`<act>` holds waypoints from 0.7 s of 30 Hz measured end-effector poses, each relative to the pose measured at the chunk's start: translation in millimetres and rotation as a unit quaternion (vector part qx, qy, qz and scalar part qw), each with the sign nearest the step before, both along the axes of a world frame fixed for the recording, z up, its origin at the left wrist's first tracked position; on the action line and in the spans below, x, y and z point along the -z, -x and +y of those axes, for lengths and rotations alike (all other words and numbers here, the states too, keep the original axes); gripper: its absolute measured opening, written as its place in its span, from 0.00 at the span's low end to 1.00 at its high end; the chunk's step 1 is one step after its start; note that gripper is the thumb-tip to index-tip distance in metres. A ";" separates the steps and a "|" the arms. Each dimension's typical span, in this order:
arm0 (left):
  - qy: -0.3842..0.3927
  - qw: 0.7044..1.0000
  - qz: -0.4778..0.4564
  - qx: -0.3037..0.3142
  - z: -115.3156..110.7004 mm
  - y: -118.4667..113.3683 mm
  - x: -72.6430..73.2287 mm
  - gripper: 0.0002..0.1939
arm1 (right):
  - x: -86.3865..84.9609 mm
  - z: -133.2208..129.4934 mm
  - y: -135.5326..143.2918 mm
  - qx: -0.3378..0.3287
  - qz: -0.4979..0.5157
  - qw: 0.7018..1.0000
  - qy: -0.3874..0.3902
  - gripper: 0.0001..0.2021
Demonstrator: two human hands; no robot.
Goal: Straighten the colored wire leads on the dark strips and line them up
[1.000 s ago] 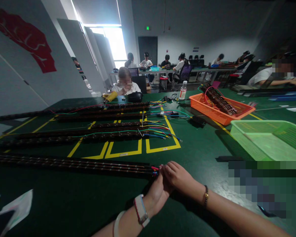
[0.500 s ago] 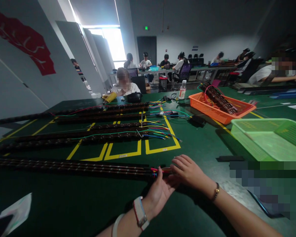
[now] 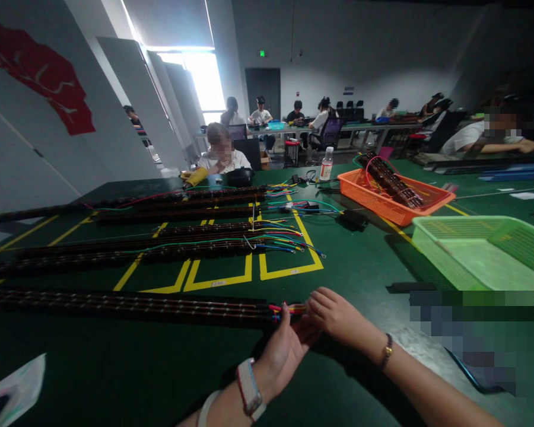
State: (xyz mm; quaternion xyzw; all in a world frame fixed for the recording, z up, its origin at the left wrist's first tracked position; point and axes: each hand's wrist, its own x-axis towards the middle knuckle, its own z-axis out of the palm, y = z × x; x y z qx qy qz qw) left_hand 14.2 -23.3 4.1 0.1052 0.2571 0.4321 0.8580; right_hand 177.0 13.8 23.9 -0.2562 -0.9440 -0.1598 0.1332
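A long dark bundle of rods (image 3: 160, 306) lies across the near part of the green table. Short coloured wires (image 3: 275, 309) come out of its right end. My left hand (image 3: 285, 350) is palm up under these wires, its thumb raised beside them and its fingers closed around their ends. From the right, my right hand (image 3: 333, 311) has its fingers curled over the same wires, against the left fingertips. The wire tips are hidden between both hands. More dark bundles (image 3: 196, 244) with coloured wires lie farther back, over yellow tape marks (image 3: 289, 273).
An orange basket (image 3: 382, 210) holding another bundle and a green basket (image 3: 454, 261) stand at the right. Behind are a bottle (image 3: 326, 164) and a black box (image 3: 353, 219). Paper (image 3: 22, 382) lies at the near left. A person (image 3: 222, 155) sits across the table.
The view has shifted slightly. My right fingers are more curled over the wires, and more of the wires shows between my hands.
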 end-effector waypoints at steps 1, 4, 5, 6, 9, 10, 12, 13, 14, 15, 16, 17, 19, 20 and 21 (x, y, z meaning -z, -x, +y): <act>-0.001 1.000 -0.001 0.000 0.2 -0.1 0.4 0.25 | 0.2 0.2 0.2 0.003 -0.002 1.000 0.001 0.08; -0.005 1.000 -0.012 -0.001 0.3 0.2 -1.0 0.25 | -0.1 0.5 1.8 0.008 -0.011 1.000 0.008 0.08; -0.005 1.000 -0.012 0.001 -0.1 0.5 -2.6 0.25 | -0.7 0.4 2.8 0.017 -0.012 1.000 0.016 0.08; -0.005 1.000 -0.009 0.003 -0.6 1.0 -4.6 0.26 | -1.7 0.3 4.0 0.033 -0.009 0.999 0.030 0.08; -0.006 1.000 0.016 0.020 -2.6 2.5 -11.1 0.28 | -6.0 1.3 6.9 0.108 0.037 0.987 0.113 0.10; -0.008 0.999 0.023 0.024 -3.1 2.8 -12.3 0.29 | -7.5 2.5 7.1 0.130 0.063 0.977 0.158 0.12; -0.013 0.999 0.030 0.025 -3.4 3.0 -12.3 0.29 | -9.8 7.4 6.5 0.154 0.118 0.942 0.273 0.14; -0.016 0.999 0.030 0.023 -3.2 3.0 -11.2 0.28 | -10.2 11.1 5.8 0.158 0.146 0.917 0.337 0.15; -0.019 0.999 0.030 0.021 -2.8 2.8 -9.5 0.27 | -9.9 15.6 5.1 0.160 0.174 0.886 0.398 0.16; -0.021 0.999 0.032 0.019 -2.4 2.6 -7.5 0.27 | -9.0 20.8 4.8 0.161 0.201 0.854 0.452 0.17; -0.021 0.999 0.036 0.015 -1.8 2.5 -5.5 0.27 | -7.4 26.6 5.0 0.161 0.228 0.823 0.495 0.18; -0.020 0.999 0.041 0.010 -1.3 2.3 -3.7 0.27 | -5.4 32.8 5.8 0.158 0.255 0.796 0.526 0.19; -0.016 0.999 0.048 -0.003 -0.5 2.2 -1.3 0.26 | -0.4 46.1 9.3 0.146 0.302 0.756 0.562 0.21; -0.014 0.999 0.048 -0.007 -0.1 2.3 -0.8 0.25 | 2.1 53.1 11.9 0.138 0.319 0.743 0.572 0.22; -0.014 0.999 0.044 -0.010 0.2 2.4 -0.6 0.24 | 4.6 60.2 14.8 0.131 0.332 0.735 0.577 0.23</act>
